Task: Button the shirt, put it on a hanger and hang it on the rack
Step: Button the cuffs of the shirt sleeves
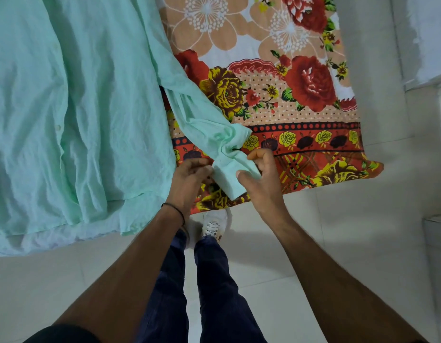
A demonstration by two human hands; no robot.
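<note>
The mint shirt (66, 107) lies spread on the bed's floral sheet (301, 82), its sleeve cuff (229, 177) at the near edge, where the left hand (189, 174) and right hand (261, 179) pinch it with curled fingers from either side — likely to close the cuff button.

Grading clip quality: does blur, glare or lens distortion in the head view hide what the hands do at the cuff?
Head view: no; soft even light, no glare, left hand, right hand and cuff fairly sharp; wide-angle bending curves the floor lines at the edges; top right corner washed out.
</note>
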